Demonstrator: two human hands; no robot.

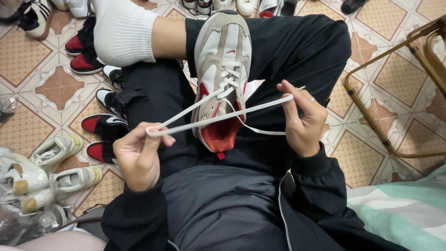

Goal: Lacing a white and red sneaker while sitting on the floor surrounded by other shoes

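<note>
A white and beige sneaker (223,51) with a red lining rests on my lap, toe pointing away, its upper eyelets unlaced. A flat white shoelace (218,117) runs from the sneaker out to both hands. My left hand (138,155) pinches a folded loop of the lace at the lower left. My right hand (302,118) holds the other end of the lace up at the right, a ring on one finger. The lace is pulled taut between them, just above the shoe's tongue. My crossed leg in a white sock (121,32) lies behind the sneaker.
Several pairs of sneakers lie on the patterned tile floor at left: red, black and white ones (104,128), cream ones (55,151). More shoes line the top edge. A metal chair frame (371,121) stands at right. Striped green bedding (404,209) is at lower right.
</note>
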